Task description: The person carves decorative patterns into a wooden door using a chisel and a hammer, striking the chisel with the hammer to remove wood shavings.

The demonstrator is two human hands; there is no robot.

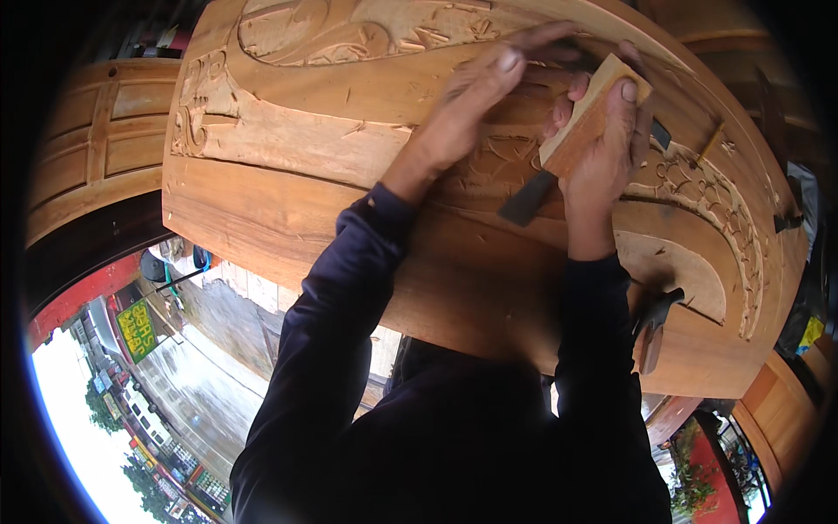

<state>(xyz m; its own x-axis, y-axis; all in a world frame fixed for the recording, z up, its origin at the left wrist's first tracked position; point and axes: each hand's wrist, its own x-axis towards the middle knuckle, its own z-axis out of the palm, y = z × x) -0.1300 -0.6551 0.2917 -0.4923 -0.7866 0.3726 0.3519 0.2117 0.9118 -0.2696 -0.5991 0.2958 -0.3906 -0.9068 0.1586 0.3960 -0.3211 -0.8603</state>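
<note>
A large wooden panel (288, 196) with carved leaf and scroll relief lies under both my hands. My right hand (608, 148) is closed around a rectangular wooden block (594, 118), held tilted over the carving. Beside the block's lower end is a dark flat piece (527, 201); whether it is joined to the block I cannot tell. My left hand (476, 100) is stretched out over the panel to the left of the block, with nothing visible in it. Its fingertips are smeared by motion near the far edge.
A tool with a dark head and wooden handle (655, 327) lies on the panel's near right part. Wood chips (423, 39) are scattered over the carving. A panelled wooden door (105, 131) stands at left. Beyond the near left edge are a pavement (205, 371) and a green sign (137, 332).
</note>
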